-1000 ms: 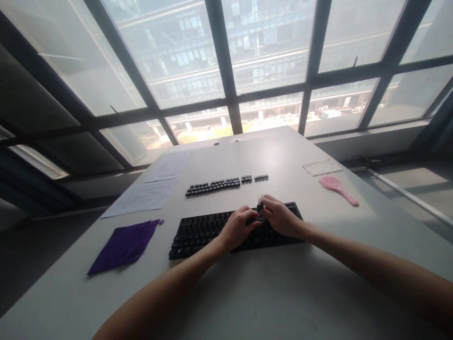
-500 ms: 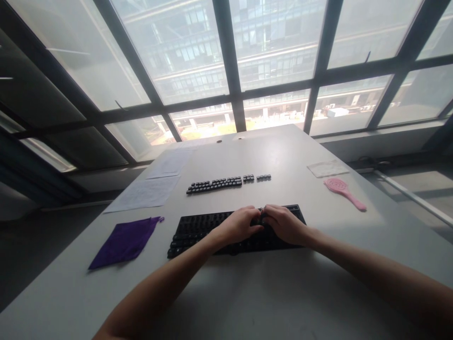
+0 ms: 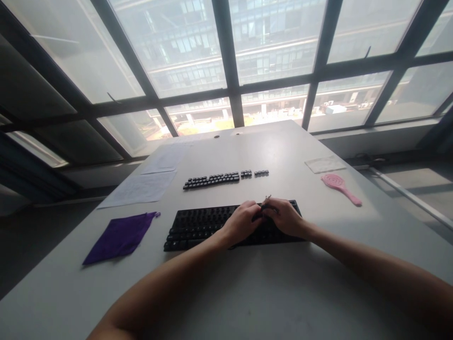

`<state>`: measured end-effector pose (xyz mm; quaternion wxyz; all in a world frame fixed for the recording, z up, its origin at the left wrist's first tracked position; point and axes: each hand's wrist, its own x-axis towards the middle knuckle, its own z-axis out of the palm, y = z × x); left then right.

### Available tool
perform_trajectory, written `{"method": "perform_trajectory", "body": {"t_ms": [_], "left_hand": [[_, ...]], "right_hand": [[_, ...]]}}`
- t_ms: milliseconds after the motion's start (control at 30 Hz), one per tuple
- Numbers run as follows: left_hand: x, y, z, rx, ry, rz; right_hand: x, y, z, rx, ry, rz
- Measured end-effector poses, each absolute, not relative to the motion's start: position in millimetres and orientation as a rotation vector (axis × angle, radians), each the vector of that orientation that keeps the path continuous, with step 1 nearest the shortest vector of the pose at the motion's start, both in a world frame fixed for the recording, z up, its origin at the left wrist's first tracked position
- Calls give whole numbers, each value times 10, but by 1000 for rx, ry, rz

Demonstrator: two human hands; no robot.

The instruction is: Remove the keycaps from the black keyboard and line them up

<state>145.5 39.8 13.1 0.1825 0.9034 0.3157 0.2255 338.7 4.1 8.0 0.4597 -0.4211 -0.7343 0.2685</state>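
Note:
A black keyboard [image 3: 198, 226] lies on the grey table [image 3: 269, 293] in front of me. Both my hands rest over its right half, fingertips meeting. My left hand [image 3: 242, 222] is curled, its fingers pressed on the keys. My right hand [image 3: 285, 218] is closed in a pinch on a thin wire tool [image 3: 267, 199] that sticks up above the fingers. Beyond the keyboard, a row of loose black keycaps [image 3: 212, 180] is laid out on the table.
A purple cloth [image 3: 120, 237] lies left of the keyboard. Paper sheets [image 3: 141, 187] lie at the back left. A pink hairbrush [image 3: 339, 187] and a pale cloth [image 3: 324, 164] are at the right. Large windows stand behind the table's far edge.
Both hands stayed over the keyboard's right half. The dark keycap seen between the fingers a second ago is no longer visible. The wire tool dipped, then rose again. The view shifted slightly.

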Motion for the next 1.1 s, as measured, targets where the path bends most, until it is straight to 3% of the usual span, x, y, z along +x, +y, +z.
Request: {"method": "perform_trajectory", "body": {"t_ms": [433,667,800,1100], "left_hand": [[1475,361,107,2391,866,932],[1493,305,172,2642,754,811],[1508,304,275,2532,793,914],[1366,1295,453,2478,1228,792]], "right_hand": [[3340,34,104,-1175,-1622,604],[3346,63,124,-1190,-1551,660],[3340,80,124,-1167,-1478,729],[3332,100,78,-1101,-1470,819]]}}
